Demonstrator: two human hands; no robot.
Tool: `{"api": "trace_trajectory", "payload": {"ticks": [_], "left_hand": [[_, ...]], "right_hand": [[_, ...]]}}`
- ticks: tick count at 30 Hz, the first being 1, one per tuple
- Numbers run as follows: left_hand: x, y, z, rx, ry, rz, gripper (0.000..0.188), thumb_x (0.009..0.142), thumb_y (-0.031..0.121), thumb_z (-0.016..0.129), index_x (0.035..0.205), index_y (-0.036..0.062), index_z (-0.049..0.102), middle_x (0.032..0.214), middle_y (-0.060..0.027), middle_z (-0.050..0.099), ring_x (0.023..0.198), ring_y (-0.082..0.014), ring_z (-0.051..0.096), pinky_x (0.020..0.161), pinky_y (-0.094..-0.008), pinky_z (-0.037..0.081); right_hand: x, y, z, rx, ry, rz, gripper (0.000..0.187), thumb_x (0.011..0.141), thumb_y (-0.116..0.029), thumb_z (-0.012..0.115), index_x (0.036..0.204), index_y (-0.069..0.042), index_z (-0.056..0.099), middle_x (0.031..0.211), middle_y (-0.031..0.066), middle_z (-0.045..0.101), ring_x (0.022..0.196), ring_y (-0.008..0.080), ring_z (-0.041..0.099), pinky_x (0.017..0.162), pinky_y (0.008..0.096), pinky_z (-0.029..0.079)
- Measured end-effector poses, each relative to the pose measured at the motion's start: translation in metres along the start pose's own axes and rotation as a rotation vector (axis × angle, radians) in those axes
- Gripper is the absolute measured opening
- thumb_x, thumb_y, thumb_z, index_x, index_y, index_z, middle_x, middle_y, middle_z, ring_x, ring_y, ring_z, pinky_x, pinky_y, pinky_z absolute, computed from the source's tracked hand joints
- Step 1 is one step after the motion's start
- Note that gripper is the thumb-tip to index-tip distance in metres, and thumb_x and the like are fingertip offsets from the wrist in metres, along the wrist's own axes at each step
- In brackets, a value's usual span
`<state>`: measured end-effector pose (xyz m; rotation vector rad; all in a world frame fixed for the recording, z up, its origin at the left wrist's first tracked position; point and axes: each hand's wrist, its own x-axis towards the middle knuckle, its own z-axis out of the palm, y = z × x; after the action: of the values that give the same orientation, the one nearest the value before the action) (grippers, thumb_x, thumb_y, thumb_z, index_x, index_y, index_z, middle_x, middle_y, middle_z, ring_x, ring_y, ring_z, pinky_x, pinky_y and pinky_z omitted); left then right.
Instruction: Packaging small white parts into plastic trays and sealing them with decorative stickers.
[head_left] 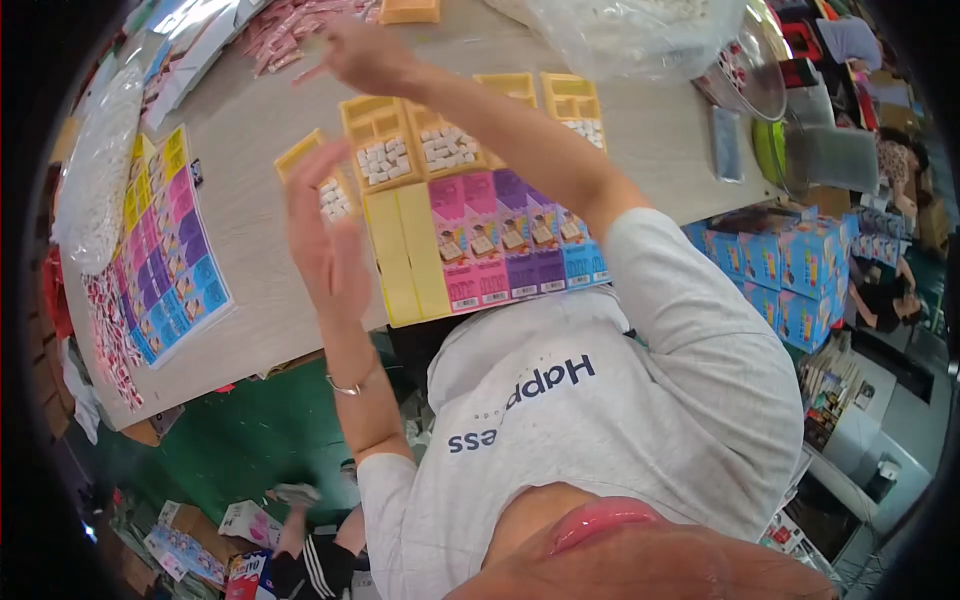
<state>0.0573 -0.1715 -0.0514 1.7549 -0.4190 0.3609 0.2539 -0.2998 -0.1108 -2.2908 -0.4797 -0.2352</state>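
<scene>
My left hand (325, 240) is raised above the table with its fingers apart and nothing in it, just over a yellow tray (310, 160) holding small white pieces. My right hand (365, 55) reaches far across to a pile of small pink packets (285, 35); it is blurred, and its fingers look closed on one pink packet (310, 72). Between the hands stand more yellow compartment trays (385, 155) with white pieces (445, 148). In front of my chest lies a row of yellow, pink, purple and blue printed cards (500, 250).
A fanned stack of coloured cards (165, 250) and a clear bag of white pieces (95, 170) lie at the table's left. A large clear bag (640, 30) and a metal bowl (750, 70) sit far right. Blue boxes (790, 270) are stacked beside the table.
</scene>
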Motion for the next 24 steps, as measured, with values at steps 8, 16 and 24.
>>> {"api": "trace_trajectory", "payload": {"ticks": [8, 16, 24], "left_hand": [[-0.005, 0.168, 0.138, -1.612, -0.649, 0.204, 0.017, 0.097, 0.012, 0.055, 0.088, 0.0093, 0.069, 0.104, -0.0091, 0.063, 0.097, -0.0304, 0.058, 0.088, -0.046, 0.044], [-0.008, 0.186, 0.188, -1.67, -0.647, 0.363, 0.023, 0.088, 0.013, 0.048, 0.099, 0.0075, 0.067, 0.093, -0.0068, 0.058, 0.093, -0.0279, 0.055, 0.085, -0.0398, 0.043], [-0.016, 0.185, 0.172, -1.529, -0.588, 0.204, 0.013, 0.093, 0.016, 0.056, 0.086, 0.0088, 0.065, 0.101, -0.0079, 0.06, 0.09, -0.0295, 0.058, 0.082, -0.0428, 0.044]], "right_hand": [[-0.165, 0.092, -0.186, 0.755, -0.045, 0.744, 0.02, 0.1, -0.019, 0.054, 0.114, -0.008, 0.062, 0.071, -0.007, 0.043, 0.058, 0.001, 0.039, 0.049, 0.0181, 0.03], [-0.183, 0.149, -0.193, -0.112, -0.181, 0.275, 0.024, 0.098, -0.024, 0.058, 0.111, -0.009, 0.071, 0.082, 0.0009, 0.067, 0.068, 0.0137, 0.06, 0.061, 0.0294, 0.047], [-0.158, 0.15, -0.189, -0.738, -0.352, 0.152, 0.026, 0.091, -0.028, 0.063, 0.113, -0.022, 0.074, 0.102, 0.005, 0.073, 0.094, 0.0302, 0.069, 0.081, 0.0425, 0.055]]}}
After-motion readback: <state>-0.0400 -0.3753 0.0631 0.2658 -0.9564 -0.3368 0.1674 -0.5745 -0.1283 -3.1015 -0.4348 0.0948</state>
